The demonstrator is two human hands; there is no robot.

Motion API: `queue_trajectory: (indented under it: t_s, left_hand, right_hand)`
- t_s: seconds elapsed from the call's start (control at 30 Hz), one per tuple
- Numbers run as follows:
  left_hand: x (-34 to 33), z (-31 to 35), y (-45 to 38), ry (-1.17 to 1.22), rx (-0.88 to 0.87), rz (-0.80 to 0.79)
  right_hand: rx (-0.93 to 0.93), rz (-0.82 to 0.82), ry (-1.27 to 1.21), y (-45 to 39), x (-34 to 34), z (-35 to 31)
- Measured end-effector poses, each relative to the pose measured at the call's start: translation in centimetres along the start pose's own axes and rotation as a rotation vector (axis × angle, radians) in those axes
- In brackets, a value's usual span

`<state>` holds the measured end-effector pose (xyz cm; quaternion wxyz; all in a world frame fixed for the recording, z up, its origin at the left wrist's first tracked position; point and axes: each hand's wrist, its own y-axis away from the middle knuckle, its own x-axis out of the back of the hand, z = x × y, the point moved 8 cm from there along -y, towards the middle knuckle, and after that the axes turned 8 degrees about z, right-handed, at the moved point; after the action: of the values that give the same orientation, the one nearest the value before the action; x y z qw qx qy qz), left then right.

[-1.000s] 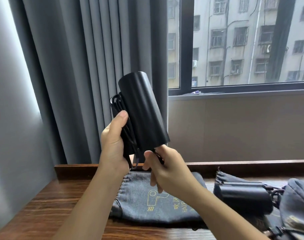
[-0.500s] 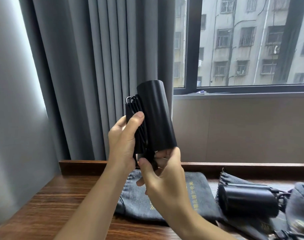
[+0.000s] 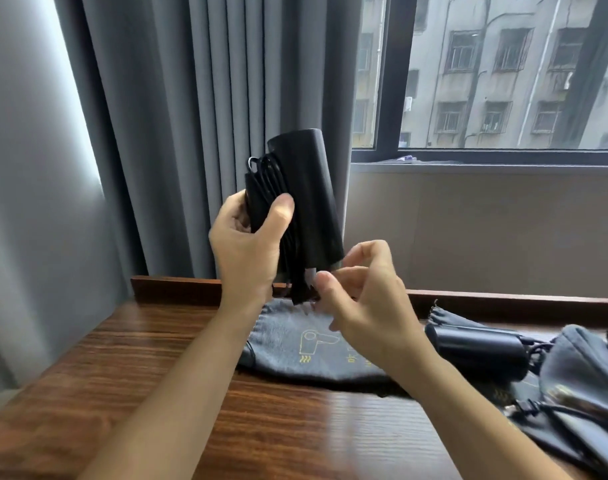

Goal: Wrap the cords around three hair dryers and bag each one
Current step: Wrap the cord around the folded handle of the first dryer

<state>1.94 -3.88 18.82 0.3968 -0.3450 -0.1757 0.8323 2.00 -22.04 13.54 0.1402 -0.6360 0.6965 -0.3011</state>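
I hold a black hair dryer [image 3: 309,199] upright above the desk, its folded handle and wound black cord [image 3: 271,188] on its left side. My left hand [image 3: 250,244] grips the handle and cord, thumb pressed across the loops. My right hand [image 3: 361,299] is just below the barrel's lower end, fingers curled, pinching the cord's end there. A grey drawstring bag [image 3: 295,344] with a yellow dryer logo lies flat on the desk under my hands. A second black hair dryer [image 3: 479,351] lies to the right on another grey bag [image 3: 444,318].
The wooden desk [image 3: 105,393] has a raised back rim against a grey curtain [image 3: 177,116] and a window wall. At the far right lies a third grey bag [image 3: 586,372] with a loose black cord [image 3: 545,410] in front of it.
The dryer has turned more upright. My right hand came off the barrel's lower edge and now sits lower and to the right, pinching the cord end. The bag's logo is uncovered.
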Motion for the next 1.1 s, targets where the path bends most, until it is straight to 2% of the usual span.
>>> queue_trajectory:
  t_s: [0.07, 0.13, 0.23, 0.27, 0.33, 0.4, 0.47, 0.57, 0.67, 0.87, 0.97, 1.1]
  left_hand:
    - [1.1, -0.9, 1.3, -0.014, 0.054, -0.036]
    - [1.9, -2.3, 3.0, -0.035, 0.135, -0.108]
    - [2.2, -4.1, 6.3, -0.065, 0.242, -0.198]
    - [2.2, -4.5, 7.3, -0.061, 0.28, -0.204]
    - [2.1, -5.2, 8.7, -0.035, 0.337, -0.192]
    - [2.2, -5.6, 9.2, -0.013, 0.354, -0.144]
    - [2.3, -5.7, 9.3, -0.011, 0.329, -0.07]
    - [2.5, -6.1, 9.9, -0.027, 0.297, 0.044]
    - [2.5, -7.5, 11.5, -0.049, 0.319, 0.071]
    - [1.3, -8.8, 13.3, -0.102, 0.199, -0.111]
    - [0.7, -8.8, 13.5, -0.141, 0.2, -0.193]
    - [0.9, -8.4, 11.0, -0.194, 0.23, -0.455]
  right_hand:
    - [-0.044, 0.13, -0.024, 0.6, 2.7, 1.3]
    - [-0.151, 0.117, -0.097, 0.9, 3.9, 3.0]
    - [-0.459, -0.179, -0.445, 2.0, 1.3, 5.5]
    - [-0.506, -0.265, -0.542, 2.7, 0.5, 5.9]
    - [-0.512, -0.378, -0.671, 4.0, -0.7, 6.0]
    - [-0.52, -0.425, -0.739, 5.3, -1.5, 6.2]
    - [-0.518, -0.42, -0.797, 6.1, -2.3, 6.3]
    - [-0.534, -0.317, -0.846, 6.5, -3.1, 6.4]
    - [-0.602, -0.234, -0.849, 6.9, -3.5, 7.1]
    - [-0.623, -0.191, -0.802, 6.9, -3.0, 8.2]
    - [-0.585, -0.192, -0.777, 6.4, -2.4, 8.0]
    - [-0.522, -0.14, -0.797, 5.2, -0.8, 7.6]
